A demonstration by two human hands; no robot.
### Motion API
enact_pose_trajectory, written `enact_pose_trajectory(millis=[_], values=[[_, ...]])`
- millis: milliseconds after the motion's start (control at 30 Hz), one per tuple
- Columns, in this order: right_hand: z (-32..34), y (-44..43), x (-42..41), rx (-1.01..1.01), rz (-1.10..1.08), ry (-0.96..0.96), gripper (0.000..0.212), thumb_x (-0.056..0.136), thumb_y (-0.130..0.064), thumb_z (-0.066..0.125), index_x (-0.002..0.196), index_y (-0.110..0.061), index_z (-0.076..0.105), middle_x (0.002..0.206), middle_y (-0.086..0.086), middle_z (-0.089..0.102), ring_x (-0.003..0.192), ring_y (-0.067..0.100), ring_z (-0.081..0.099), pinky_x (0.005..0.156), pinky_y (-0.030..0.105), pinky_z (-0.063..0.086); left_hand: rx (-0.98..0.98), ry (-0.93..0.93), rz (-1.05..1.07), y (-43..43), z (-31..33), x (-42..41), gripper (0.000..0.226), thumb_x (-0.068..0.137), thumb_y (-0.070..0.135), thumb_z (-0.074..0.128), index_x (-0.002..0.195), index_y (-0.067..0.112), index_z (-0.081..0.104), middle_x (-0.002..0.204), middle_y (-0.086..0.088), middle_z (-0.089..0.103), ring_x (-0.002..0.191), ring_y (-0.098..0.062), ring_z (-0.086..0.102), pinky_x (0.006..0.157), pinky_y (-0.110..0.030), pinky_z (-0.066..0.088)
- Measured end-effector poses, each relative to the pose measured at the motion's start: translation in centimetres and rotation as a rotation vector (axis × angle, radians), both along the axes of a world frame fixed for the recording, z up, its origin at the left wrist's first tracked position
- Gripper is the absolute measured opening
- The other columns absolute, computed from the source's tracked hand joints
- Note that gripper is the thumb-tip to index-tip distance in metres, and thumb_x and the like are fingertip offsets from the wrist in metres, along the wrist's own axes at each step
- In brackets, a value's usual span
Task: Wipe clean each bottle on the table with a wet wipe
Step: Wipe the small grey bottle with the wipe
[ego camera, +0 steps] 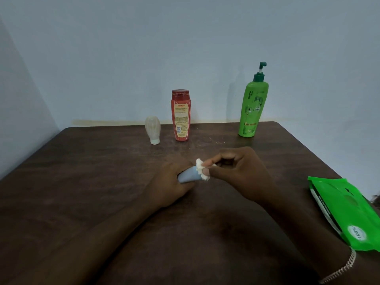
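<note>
Head view: my left hand point(170, 182) is curled round a small blue-grey bottle point(188, 176) and holds it on its side low over the middle of the bench point(82, 182). I cannot tell whether the bottle touches the wood. My right hand point(240, 171) pinches a bunched white wet wipe point(202, 169) between thumb and forefinger, pressed against the bottle's right-hand end, with the other fingers loosely bent behind.

I judge this to be the wiping of one bottle, at its tip. Most of its body is hidden inside my left palm, so I cannot say how much of it is clean.

Three more bottles stand in a row at the far side, close to the wall point(123, 58). A pale translucent bottle point(152, 129) stands upside down on its cap, a red bottle point(181, 115) is just beside it, and a green pump bottle point(253, 105) stands well apart to the right. Nothing shows whether any of them has been wiped, so I would count up to three as left.

Nothing lies between my hands and that row except some white specks point(207, 139) on the wood. I expect the inverted bottle, on its narrow cap, and the tall pump bottle to tip easily when reached for. A green pack of wipes point(349, 212) lies at the bench's right edge, near my right forearm, handy for a fresh wipe.
</note>
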State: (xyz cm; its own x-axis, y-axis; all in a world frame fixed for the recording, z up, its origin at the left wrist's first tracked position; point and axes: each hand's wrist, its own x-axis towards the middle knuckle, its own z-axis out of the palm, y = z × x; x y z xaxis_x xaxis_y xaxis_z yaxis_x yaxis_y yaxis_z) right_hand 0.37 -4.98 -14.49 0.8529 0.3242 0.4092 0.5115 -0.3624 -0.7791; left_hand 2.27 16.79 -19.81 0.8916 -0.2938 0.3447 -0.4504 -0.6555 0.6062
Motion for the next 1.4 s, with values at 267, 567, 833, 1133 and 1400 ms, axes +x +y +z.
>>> enact_pose_trajectory(millis=[267,567,833,1133,1400], values=[[0.0,-0.2,0.0,-0.024,0.024,0.011,0.012,0.081,-0.015,0.079,0.092,-0.019,0.079,0.086,-0.008,0.077,0.079,0.009,0.073,0.075,0.033,0.06,-0.06,-0.03,-0.047,-0.3,0.7,-0.8,0.054,0.08,0.05,0.054,0.105,0.007,0.074,0.097,-0.004,0.073,0.09,0.013,0.06,0.082,-0.005,0.044],[-0.2,-0.3,0.3,-0.008,0.041,0.029,0.013,0.082,-0.015,0.077,0.094,-0.019,0.078,0.088,-0.008,0.076,0.08,0.011,0.072,0.077,0.04,0.061,-0.013,-0.014,0.001,-0.5,0.6,-0.7,0.031,0.087,0.03,0.071,0.111,0.011,0.074,0.102,-0.003,0.074,0.084,0.014,0.058,0.077,-0.001,0.042],[-0.8,0.2,0.4,0.003,0.057,-0.044,0.022,0.086,-0.023,0.075,0.108,-0.021,0.075,0.095,-0.006,0.072,0.088,0.013,0.069,0.078,0.04,0.058,0.01,-0.027,0.024,-0.5,0.2,-0.5,0.033,0.091,0.014,0.072,0.124,0.011,0.068,0.117,0.008,0.065,0.089,0.011,0.054,0.081,0.003,0.039],[-1.0,-0.2,0.8,-0.096,0.061,-0.134,0.022,0.082,-0.019,0.078,0.102,-0.026,0.077,0.092,-0.01,0.066,0.083,0.014,0.064,0.067,0.024,0.049,-0.039,-0.016,-0.008,-0.6,-0.1,-0.4,0.052,0.079,0.051,0.063,0.122,0.023,0.069,0.115,0.006,0.072,0.1,-0.002,0.064,0.088,-0.019,0.051],[-2.1,0.3,0.8,0.058,0.014,0.105,0.013,0.092,-0.02,0.068,0.1,-0.012,0.075,0.076,0.0,0.075,0.063,0.012,0.07,0.058,0.025,0.055,-0.081,-0.031,-0.005,-0.1,-0.3,-0.5,0.051,0.078,0.054,0.053,0.108,0.018,0.073,0.102,0.007,0.073,0.087,-0.003,0.065,0.081,-0.029,0.055]])
